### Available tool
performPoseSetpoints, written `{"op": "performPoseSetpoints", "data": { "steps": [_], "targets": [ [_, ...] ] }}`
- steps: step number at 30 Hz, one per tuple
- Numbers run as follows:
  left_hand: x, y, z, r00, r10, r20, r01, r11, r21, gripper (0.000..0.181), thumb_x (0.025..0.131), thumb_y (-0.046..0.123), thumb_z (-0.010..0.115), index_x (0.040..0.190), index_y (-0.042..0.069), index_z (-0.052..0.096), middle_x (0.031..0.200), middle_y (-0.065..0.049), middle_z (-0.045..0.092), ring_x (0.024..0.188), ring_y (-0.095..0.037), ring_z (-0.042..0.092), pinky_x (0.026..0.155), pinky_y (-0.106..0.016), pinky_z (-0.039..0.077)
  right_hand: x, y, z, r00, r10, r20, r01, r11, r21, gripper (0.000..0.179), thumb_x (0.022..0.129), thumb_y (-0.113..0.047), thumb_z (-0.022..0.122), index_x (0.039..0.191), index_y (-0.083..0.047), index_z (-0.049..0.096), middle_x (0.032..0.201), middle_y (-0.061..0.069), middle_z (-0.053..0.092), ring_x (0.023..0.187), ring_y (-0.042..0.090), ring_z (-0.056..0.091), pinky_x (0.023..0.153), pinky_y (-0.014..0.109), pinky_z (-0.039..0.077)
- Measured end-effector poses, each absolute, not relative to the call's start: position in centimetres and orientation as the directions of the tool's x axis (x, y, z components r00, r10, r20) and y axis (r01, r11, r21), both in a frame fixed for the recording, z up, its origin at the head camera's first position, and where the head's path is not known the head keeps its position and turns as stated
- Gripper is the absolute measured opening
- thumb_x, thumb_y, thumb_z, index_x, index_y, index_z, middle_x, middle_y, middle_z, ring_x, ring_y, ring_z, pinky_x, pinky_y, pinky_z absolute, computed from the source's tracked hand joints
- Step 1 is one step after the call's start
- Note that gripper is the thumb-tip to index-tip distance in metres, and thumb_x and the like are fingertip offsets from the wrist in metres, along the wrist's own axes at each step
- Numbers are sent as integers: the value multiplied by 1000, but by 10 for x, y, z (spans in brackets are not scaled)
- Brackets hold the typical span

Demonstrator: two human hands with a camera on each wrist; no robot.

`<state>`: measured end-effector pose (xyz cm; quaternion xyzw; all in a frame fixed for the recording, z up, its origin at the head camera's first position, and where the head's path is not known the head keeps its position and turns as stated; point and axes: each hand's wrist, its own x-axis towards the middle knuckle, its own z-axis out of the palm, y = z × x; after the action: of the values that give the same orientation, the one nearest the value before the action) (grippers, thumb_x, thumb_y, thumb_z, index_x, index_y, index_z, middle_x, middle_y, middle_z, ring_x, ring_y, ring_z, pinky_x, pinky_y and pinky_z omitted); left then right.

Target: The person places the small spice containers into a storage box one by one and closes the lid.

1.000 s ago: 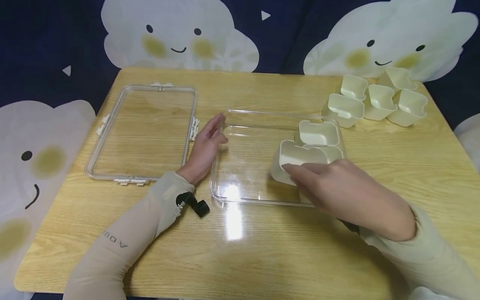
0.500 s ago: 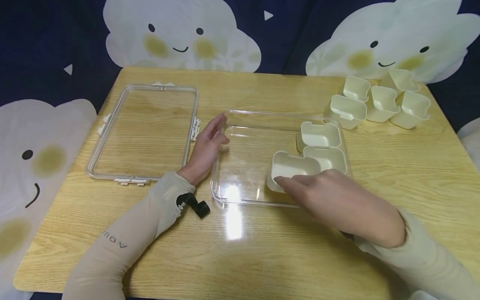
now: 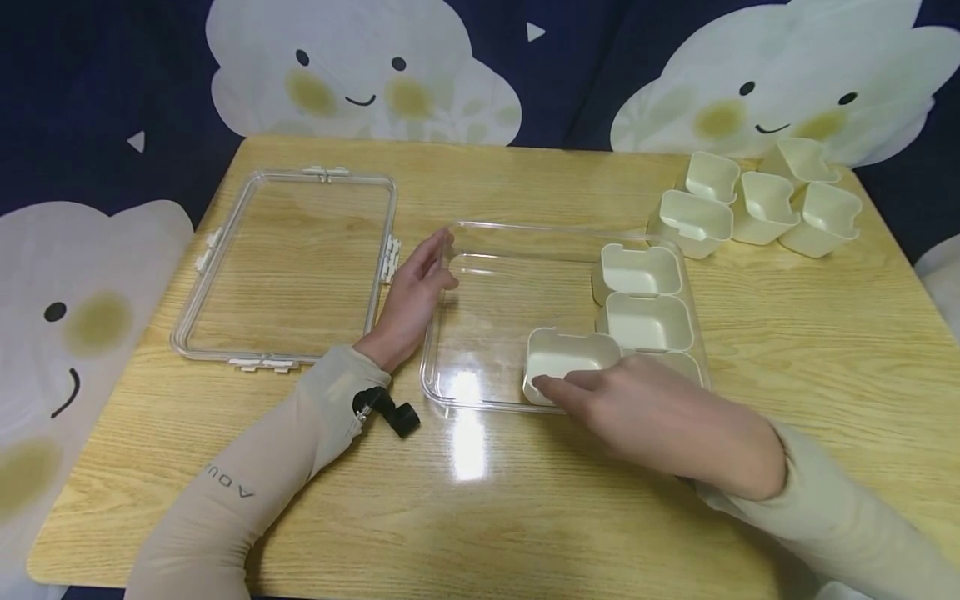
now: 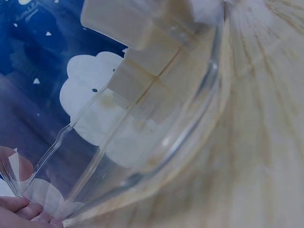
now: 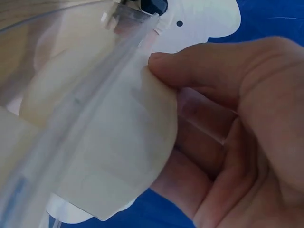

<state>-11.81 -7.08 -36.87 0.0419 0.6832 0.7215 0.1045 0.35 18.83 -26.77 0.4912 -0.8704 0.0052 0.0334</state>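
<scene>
My right hand [image 3: 660, 417] pinches the wall of a cream plastic cup [image 3: 570, 354] with a notched rim. In the right wrist view the thumb lies on one side of that cup's edge [image 5: 128, 133], the curled fingers on the other. The cup is low at the front of a clear rectangular box [image 3: 517, 292], roughly level. Along the box's right end stand a back cup [image 3: 641, 271], a middle cup [image 3: 648, 321] and a front cup [image 3: 678, 362] partly hidden by my hand. My left hand [image 3: 412, 300] grips the box's left end, thumb over the rim, fingers outside.
A clear lid [image 3: 285, 262] with white latches lies flat at the left. Several more cream cups stand together at the table's back right, the nearest cup [image 3: 693, 221] close to the box's back corner. A cloud-patterned cloth [image 3: 562, 92] hangs behind the table.
My right hand has brought the cup toward the front of the box, slightly left and lower, uncovering the middle cup and part of the front one. The left hand has stayed put.
</scene>
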Motion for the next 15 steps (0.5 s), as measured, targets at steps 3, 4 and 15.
{"op": "performPoseSetpoints", "data": {
  "steps": [3, 4, 15],
  "targets": [
    [-118, -71, -369, -975, 206, -84, -95, -44, 995, 75, 94, 3, 51, 164, 17, 28, 173, 3, 29, 161, -11, 24, 134, -30, 21, 3, 187, -270, -515, -856, 35, -856, 516, 33, 38, 87, 0, 68, 124, -10, 69, 84, -2, 73, 49, 7, 52, 41, 24, 43],
    [-118, -71, -369, -975, 205, -85, -96, -43, 994, 75, 94, 3, 51, 164, 17, 28, 172, 3, 29, 161, -11, 24, 134, -30, 21, 2, 187, -271, -515, -857, 31, -856, 516, 39, 37, 87, 0, 68, 123, -10, 69, 83, -2, 73, 48, 7, 51, 41, 24, 42],
    [-118, -70, -368, -975, 201, -93, -103, -36, 994, 76, 93, 3, 52, 164, 18, 28, 172, 5, 30, 161, -10, 23, 134, -28, 21, 0, 185, -278, -533, -844, -63, -842, 536, -60, 46, 77, 1, 71, 122, -7, 66, 83, -2, 70, 53, 8, 52, 43, 25, 42]
  ]
}}
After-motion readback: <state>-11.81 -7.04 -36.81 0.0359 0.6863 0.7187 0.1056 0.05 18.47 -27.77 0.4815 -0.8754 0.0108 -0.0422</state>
